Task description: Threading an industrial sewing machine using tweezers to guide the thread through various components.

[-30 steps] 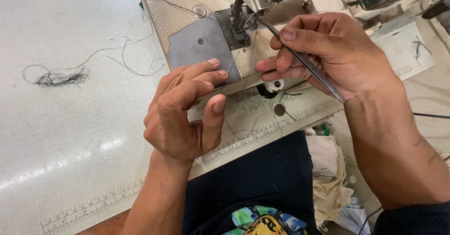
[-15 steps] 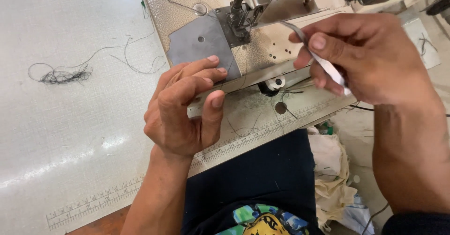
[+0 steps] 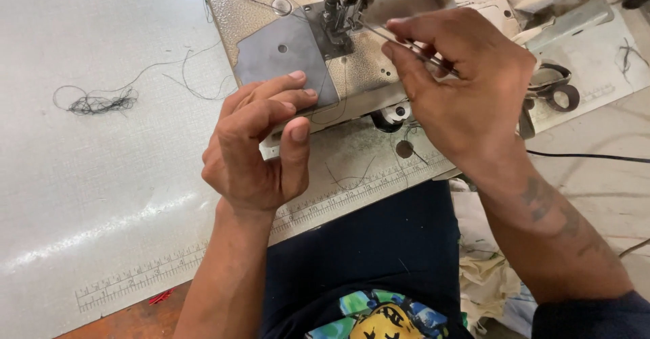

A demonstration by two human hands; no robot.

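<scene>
At the far left a tangle of dark thread (image 3: 98, 101) is lying loose on the white table (image 3: 81, 197), well apart from your hands. Moving right, your left hand (image 3: 261, 149) is resting at the front edge of the sewing machine bed (image 3: 237, 14), fingers curled loosely and fingertips touching the grey metal plate (image 3: 281, 61); it is clasping nothing that I can see. Just beyond it the presser foot and needle area (image 3: 338, 11) is standing over the bed. Your right hand (image 3: 460, 85) is pinching thin metal tweezers (image 3: 396, 40) between thumb and fingers, their tip pointing toward the needle area. The tweezers are looking light, stiff and smooth, so they are likely to slip or twist; holding them around the middle of the shank, as you are doing, seems steadiest. Further right, dark-handled scissors (image 3: 552, 88) are lying on the table beside the machine.
</scene>
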